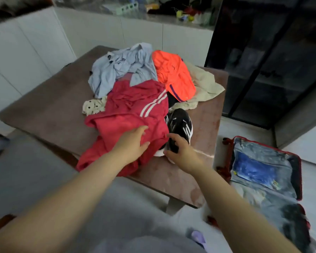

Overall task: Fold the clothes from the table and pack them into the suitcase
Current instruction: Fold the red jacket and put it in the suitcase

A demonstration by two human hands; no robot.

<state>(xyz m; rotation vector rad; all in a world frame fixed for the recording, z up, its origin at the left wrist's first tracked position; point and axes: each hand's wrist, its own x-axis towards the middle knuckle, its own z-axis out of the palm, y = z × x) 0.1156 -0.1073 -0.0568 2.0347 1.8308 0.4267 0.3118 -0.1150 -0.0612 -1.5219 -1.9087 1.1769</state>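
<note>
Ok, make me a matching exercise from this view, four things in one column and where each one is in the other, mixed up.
Things:
1. red white-striped garment
2. black sneaker
3. orange garment
4. suitcase

Places:
A. open on the floor
B. under the left hand
C. gripped by the right hand
D. far side of the table, beside the light blue shirt

Pairs: 1-B, 2-C, 3-D, 4-A
</note>
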